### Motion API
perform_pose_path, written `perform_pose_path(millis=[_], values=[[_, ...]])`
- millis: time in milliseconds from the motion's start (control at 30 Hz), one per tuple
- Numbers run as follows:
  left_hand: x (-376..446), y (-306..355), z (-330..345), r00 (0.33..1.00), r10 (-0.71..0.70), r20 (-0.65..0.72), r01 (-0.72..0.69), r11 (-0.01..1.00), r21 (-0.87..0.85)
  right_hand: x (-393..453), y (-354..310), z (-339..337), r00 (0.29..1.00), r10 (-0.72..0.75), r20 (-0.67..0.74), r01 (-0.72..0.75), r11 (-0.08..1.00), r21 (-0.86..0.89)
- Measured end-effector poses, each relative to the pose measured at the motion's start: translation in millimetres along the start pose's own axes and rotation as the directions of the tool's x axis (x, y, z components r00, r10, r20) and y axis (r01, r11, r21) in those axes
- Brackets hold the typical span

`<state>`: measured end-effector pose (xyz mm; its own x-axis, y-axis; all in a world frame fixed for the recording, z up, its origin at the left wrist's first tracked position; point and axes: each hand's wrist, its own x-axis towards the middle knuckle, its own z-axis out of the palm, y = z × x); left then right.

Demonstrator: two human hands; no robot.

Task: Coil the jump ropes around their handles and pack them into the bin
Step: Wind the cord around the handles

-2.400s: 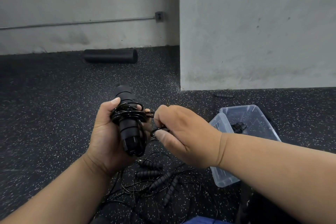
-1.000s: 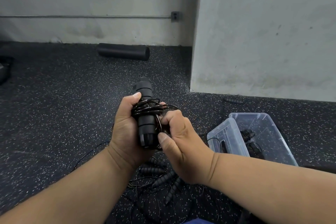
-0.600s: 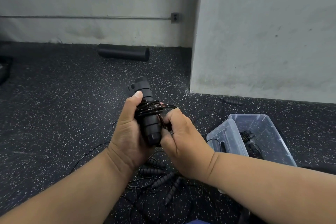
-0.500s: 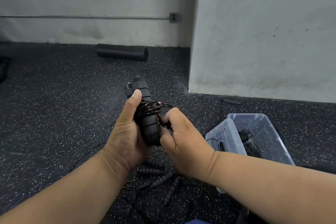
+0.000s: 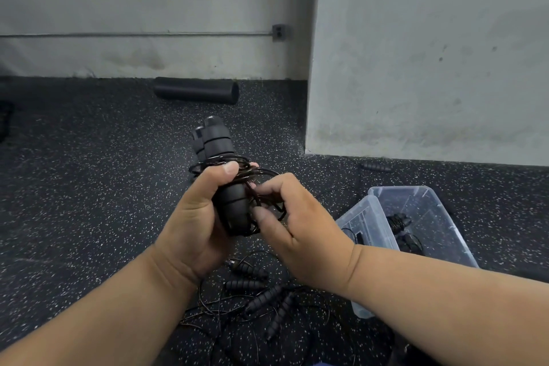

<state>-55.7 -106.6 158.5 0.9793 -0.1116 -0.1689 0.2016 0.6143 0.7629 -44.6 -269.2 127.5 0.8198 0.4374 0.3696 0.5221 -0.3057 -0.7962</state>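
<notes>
1. Left hand (image 5: 196,226) gripped around paired jump rope handles (image 5: 221,163), long axis near upright, tilted away.
2. Right hand (image 5: 300,232) pinches rope loop (image 5: 267,202) beside handles.
3. Clear plastic bin (image 5: 416,202) lies right, nearer right hand.
4. Loose ropes (image 5: 261,297) on floor below.

Left hand (image 5: 196,223) grips handles (image 5: 219,151); right hand (image 5: 300,232) pinches rope (image 5: 261,175)

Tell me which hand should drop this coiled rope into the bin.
Right. The clear bin sits on the person's right side, nearest the right hand. The left hand grips the handles, so it would probably have to cross over.
</notes>
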Motion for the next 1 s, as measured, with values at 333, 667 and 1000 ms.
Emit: perform_pose_path(millis=[333, 667, 1000], values=[[5.0, 5.1, -12.1, 0.985, -0.106, 0.139, 0.117, 0.991, -0.068, 2.4, 22.7, -18.6, 0.895, -0.433, 0.105, 0.445, 0.86, -0.25], [0.6, 3.9, -4.9, 0.952, -0.153, 0.264, 0.193, 0.973, -0.131, 11.7, 34.6, -22.0, 0.811, -0.573, 0.117, 0.56, 0.703, -0.44], [8.0, 0.7, -10.1, 0.969, -0.111, 0.219, 0.136, 0.985, -0.103, 9.9, 16.6, -13.4, 0.961, -0.252, 0.112, 0.272, 0.93, -0.246]])
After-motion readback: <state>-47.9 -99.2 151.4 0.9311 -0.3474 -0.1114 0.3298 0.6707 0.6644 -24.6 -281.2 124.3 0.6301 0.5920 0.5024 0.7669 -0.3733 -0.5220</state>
